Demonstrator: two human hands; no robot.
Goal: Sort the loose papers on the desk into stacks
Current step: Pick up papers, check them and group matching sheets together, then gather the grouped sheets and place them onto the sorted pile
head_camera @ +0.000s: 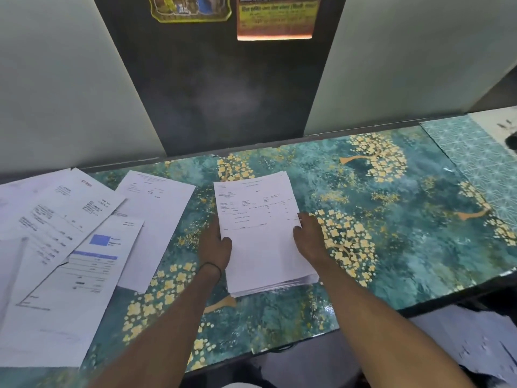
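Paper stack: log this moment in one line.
paper stack: held | left hand: grips left edge | right hand: grips right edge

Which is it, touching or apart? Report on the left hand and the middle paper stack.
Touching. In the head view the left hand lays its thumb over the left edge of the paper stack, with no gap.

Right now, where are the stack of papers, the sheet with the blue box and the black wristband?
stack of papers [258, 217]: head view, printed area of top sheet.
sheet with the blue box [100, 240]: head view, on the blue box.
black wristband [214, 266]: head view, band's middle.
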